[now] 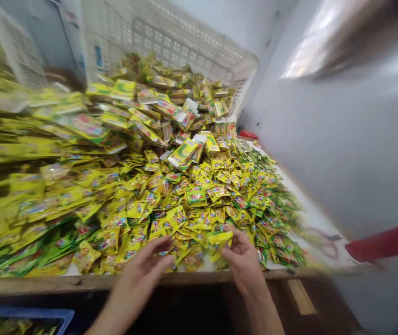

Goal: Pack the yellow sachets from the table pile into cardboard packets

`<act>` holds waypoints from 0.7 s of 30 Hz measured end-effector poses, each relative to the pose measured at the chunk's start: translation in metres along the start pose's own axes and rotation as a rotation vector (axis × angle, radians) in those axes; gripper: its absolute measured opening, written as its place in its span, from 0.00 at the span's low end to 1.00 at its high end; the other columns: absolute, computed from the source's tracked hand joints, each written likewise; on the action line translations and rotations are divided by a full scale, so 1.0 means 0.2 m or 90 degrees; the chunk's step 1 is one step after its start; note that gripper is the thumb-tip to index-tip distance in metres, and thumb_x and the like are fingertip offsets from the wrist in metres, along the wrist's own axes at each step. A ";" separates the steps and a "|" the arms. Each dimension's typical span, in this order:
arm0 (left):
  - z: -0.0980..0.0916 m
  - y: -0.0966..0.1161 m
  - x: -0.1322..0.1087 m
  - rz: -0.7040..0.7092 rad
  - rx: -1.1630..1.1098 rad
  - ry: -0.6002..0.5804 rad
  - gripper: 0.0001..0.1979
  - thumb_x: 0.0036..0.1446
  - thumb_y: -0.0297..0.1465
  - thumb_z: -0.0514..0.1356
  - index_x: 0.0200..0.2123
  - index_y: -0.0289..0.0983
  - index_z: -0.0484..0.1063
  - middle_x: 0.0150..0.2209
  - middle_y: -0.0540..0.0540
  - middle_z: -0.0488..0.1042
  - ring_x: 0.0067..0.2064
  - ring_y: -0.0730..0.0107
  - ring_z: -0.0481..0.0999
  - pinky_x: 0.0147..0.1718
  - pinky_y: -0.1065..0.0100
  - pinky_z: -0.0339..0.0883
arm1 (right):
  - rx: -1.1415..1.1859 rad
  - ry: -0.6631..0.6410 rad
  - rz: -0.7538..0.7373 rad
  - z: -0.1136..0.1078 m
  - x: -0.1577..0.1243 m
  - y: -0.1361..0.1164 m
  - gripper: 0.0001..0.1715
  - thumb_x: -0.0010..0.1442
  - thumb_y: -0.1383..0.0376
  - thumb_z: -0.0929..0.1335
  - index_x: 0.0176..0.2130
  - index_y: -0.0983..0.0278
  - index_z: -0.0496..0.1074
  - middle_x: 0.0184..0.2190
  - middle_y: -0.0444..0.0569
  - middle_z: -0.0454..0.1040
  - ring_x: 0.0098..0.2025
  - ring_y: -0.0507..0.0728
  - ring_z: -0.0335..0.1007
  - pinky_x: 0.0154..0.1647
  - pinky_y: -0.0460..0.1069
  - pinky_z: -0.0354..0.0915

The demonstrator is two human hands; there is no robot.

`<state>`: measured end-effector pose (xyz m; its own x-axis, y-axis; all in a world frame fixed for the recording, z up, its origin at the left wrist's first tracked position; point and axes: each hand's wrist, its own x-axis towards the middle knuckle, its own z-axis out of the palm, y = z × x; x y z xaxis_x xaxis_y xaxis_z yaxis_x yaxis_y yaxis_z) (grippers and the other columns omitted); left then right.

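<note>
My right hand (242, 253) pinches a small yellow packet (220, 241) between thumb and fingers, low over the front of the table. To its left, my left hand (146, 265) has thumb and fingers apart, with nothing visible between them. Both hands are close to the table's front edge. Around and behind them spreads a heap of small yellow and green packets (195, 196). Some small printed yellow boxes (183, 153), several with flaps open, lie on the heap toward the back.
A white plastic basket (185, 35) lies tipped at the back, spilling boxes toward me. Scissors with pink handles (328, 246) and a red object (383, 244) are at the right. A blue crate (68, 318) holding packets stands below, at left. A wall (341, 153) borders the right side.
</note>
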<state>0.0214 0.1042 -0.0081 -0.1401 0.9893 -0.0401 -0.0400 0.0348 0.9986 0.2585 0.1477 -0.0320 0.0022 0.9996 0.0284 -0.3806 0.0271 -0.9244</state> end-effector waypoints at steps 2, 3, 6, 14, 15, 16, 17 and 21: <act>0.14 -0.01 0.10 -0.023 -0.055 -0.112 0.21 0.46 0.34 0.69 0.46 0.38 0.76 0.44 0.43 0.79 0.45 0.58 0.77 0.43 0.64 0.72 | 0.005 -0.031 0.009 0.08 -0.02 0.04 0.28 0.44 0.71 0.77 0.46 0.60 0.73 0.39 0.46 0.74 0.41 0.55 0.70 0.43 0.48 0.67; 0.20 -0.02 0.14 -0.028 -0.073 -0.131 0.19 0.47 0.34 0.69 0.44 0.38 0.76 0.42 0.44 0.79 0.43 0.60 0.78 0.40 0.66 0.72 | -0.003 -0.031 0.013 0.10 -0.02 0.06 0.29 0.45 0.70 0.77 0.47 0.59 0.72 0.39 0.46 0.74 0.41 0.55 0.70 0.43 0.48 0.67; 0.31 -0.05 0.20 -0.030 -0.069 -0.060 0.10 0.49 0.33 0.67 0.36 0.37 0.77 0.32 0.48 0.79 0.34 0.68 0.76 0.32 0.73 0.69 | -0.058 -0.009 0.027 0.11 -0.02 0.09 0.29 0.50 0.65 0.75 0.51 0.59 0.70 0.43 0.47 0.73 0.42 0.55 0.69 0.43 0.48 0.66; 0.32 -0.11 0.26 0.062 0.066 -0.072 0.03 0.51 0.31 0.64 0.29 0.38 0.76 0.28 0.49 0.78 0.32 0.67 0.76 0.32 0.71 0.69 | -0.324 -0.093 0.021 0.07 0.04 0.13 0.13 0.56 0.57 0.71 0.34 0.66 0.73 0.27 0.44 0.73 0.29 0.53 0.66 0.30 0.45 0.62; 0.31 -0.09 0.31 0.104 0.115 -0.075 0.04 0.53 0.32 0.63 0.30 0.38 0.76 0.28 0.49 0.78 0.32 0.66 0.77 0.33 0.71 0.70 | -0.355 -0.082 0.004 0.06 0.04 0.15 0.13 0.58 0.57 0.70 0.35 0.66 0.73 0.28 0.44 0.73 0.30 0.54 0.66 0.30 0.45 0.62; 0.30 -0.06 0.37 0.160 0.178 -0.055 0.06 0.55 0.33 0.61 0.31 0.39 0.76 0.30 0.49 0.79 0.33 0.66 0.77 0.34 0.70 0.70 | -0.391 -0.062 -0.017 0.04 0.04 0.18 0.13 0.59 0.57 0.69 0.35 0.65 0.73 0.29 0.45 0.74 0.31 0.55 0.67 0.32 0.46 0.62; 0.28 -0.01 0.45 0.222 0.247 -0.011 0.07 0.57 0.34 0.60 0.32 0.39 0.76 0.32 0.48 0.79 0.35 0.65 0.78 0.36 0.69 0.70 | -0.426 -0.034 -0.041 0.01 0.04 0.21 0.13 0.60 0.57 0.68 0.36 0.65 0.73 0.30 0.47 0.75 0.33 0.56 0.68 0.34 0.46 0.63; 0.20 0.24 0.89 0.383 0.454 0.205 0.12 0.60 0.34 0.56 0.44 0.37 0.73 0.43 0.41 0.77 0.45 0.58 0.75 0.46 0.60 0.67 | -0.524 -0.024 -0.130 -0.06 0.02 0.32 0.07 0.58 0.65 0.68 0.40 0.62 0.73 0.36 0.49 0.75 0.39 0.59 0.71 0.40 0.48 0.64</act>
<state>0.0344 0.2868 0.0351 -0.2092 0.7879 0.5791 0.7172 -0.2789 0.6386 0.2448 0.1533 -0.0953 -0.0390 0.9739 0.2236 0.4185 0.2191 -0.8814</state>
